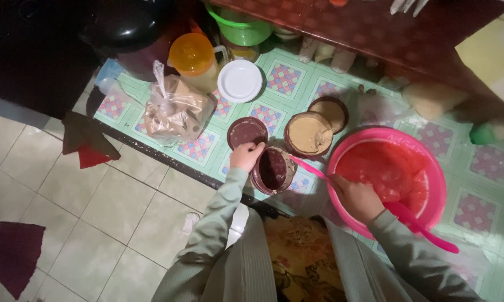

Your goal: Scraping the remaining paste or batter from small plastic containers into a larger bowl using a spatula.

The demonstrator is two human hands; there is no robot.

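My left hand (246, 156) grips the rim of a small round tub (273, 170) with dark red-brown paste inside; the tub is tilted toward me on the patterned table mat (285, 78). My right hand (357, 198) holds a long pink spatula (414, 223) whose thin end (308, 166) reaches to the tub. That hand rests over the near rim of a big pink bowl (437, 173) filled with red mixture. The tub's brown lid (246, 132) lies just behind my left hand.
A second tub of tan paste (309, 134) and its lid (330, 112) stand behind the dark tub. Further back are a white plate (239, 81), an orange-lidded jug (196, 59), a tied plastic bag (176, 109) and a green bucket (242, 28). Tiled floor lies left.
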